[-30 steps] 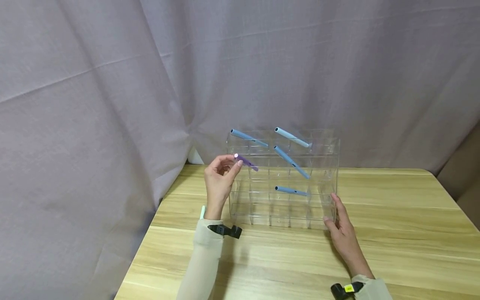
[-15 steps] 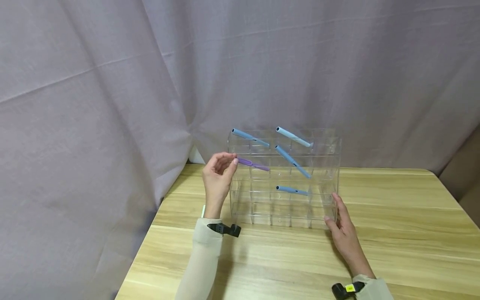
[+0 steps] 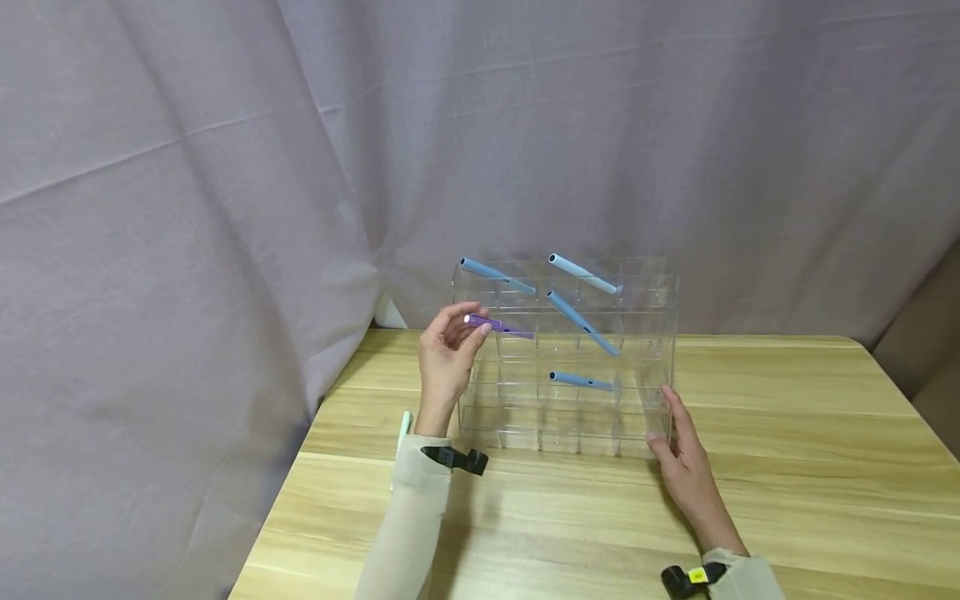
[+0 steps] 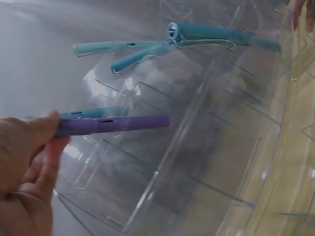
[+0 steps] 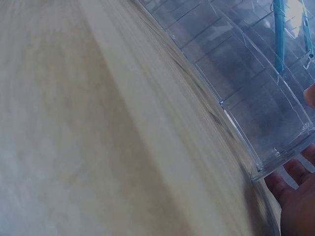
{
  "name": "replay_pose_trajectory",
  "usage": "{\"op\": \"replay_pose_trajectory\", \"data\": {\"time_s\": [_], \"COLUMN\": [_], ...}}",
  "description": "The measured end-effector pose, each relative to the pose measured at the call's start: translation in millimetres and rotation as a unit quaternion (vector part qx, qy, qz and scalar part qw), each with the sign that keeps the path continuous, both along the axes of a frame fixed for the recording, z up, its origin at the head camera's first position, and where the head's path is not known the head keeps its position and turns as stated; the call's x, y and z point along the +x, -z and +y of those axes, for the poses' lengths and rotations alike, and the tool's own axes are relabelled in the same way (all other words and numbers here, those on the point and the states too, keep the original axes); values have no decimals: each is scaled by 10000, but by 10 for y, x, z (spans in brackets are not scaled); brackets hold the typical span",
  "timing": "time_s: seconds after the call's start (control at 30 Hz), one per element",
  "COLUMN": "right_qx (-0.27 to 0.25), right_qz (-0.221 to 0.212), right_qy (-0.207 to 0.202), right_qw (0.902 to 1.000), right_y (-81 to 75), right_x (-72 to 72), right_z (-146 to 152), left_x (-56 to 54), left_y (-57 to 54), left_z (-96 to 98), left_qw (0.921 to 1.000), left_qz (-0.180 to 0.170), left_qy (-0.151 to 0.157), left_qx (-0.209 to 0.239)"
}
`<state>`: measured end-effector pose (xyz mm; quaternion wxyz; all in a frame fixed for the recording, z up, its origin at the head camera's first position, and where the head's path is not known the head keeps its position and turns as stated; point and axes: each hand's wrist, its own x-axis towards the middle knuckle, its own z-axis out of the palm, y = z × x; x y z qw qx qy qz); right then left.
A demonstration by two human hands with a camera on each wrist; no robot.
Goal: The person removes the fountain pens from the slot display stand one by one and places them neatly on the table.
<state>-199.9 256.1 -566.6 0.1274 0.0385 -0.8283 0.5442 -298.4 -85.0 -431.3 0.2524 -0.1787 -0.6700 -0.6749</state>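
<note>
One purple pen [image 4: 123, 124]: frame centre, pinched by left hand [image 3: 444, 358] near left side of clear rack [image 3: 637, 400].
Right hand [image 3: 684, 458]: gripped rack's lower right corner.
Table [image 3: 810, 467]: room ran to edge, frame right.

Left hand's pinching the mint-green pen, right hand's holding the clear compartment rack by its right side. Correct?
Pen color's wrong: the left hand is pinching the purple pen, as the left wrist view shows. The right hand is holding the clear compartment rack by its right side, as you said.
</note>
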Motion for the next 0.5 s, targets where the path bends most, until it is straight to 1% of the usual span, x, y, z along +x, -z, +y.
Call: {"op": "replay_pose_trajectory", "data": {"time_s": [0.13,0.27,0.37,0.5], "right_qx": [6,21,27,36], "right_qz": [-18,-31,-35,-46], "right_qy": [-2,-12,-16,-13], "right_qw": [10000,10000,10000,10000], "right_y": [-7,-12,-17,-18], "right_x": [3,5,1,1], "right_z": [-1,2,2,-7], "left_x": [61,153,240,340], "left_y": [-63,-125,-161,-161], "left_z": [-61,-159,-246,-381], "left_qw": [9985,9943,9900,9851], "left_qz": [349,632,637,509], "left_qy": [-285,-321,-272,-187], "left_qx": [315,798,1229,1633]}}
